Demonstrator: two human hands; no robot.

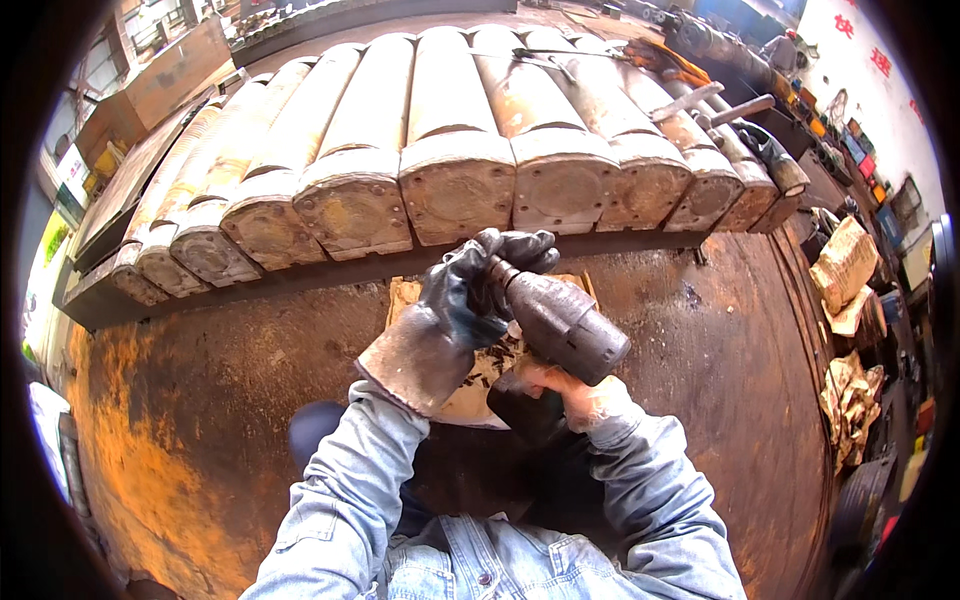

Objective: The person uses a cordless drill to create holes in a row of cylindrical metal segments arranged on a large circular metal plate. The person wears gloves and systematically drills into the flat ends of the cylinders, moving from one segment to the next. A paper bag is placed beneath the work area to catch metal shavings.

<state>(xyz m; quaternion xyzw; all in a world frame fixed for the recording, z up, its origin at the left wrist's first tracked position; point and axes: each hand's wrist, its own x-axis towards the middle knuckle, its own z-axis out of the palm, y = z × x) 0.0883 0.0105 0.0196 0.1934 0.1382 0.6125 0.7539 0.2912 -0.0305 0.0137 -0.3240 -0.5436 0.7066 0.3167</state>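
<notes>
My right hand [568,392], bare, wraps round the handle of a dark cordless impact wrench [568,325]. Its motor end points down to the right and its narrow nose up to the left. A worn dark work glove with a pale brown cuff covers my left hand [455,295], whose fingers curl closed about the tool's nose. Whether a small part sits inside that glove is hidden. Below both hands lies a cardboard sheet [462,405] with small dark pieces, perhaps bolts, scattered on it. Just beyond stands a row of thick metal cylinders [450,85] with bolt-holed end plates [457,190].
A dark steel beam [340,268] runs under the cylinders. Long-handled tools [738,110] and an orange cable [680,65] lie on top at the right. Crumpled brown paper [850,400] is along the right edge. The floor [230,400] is rusty steel plate.
</notes>
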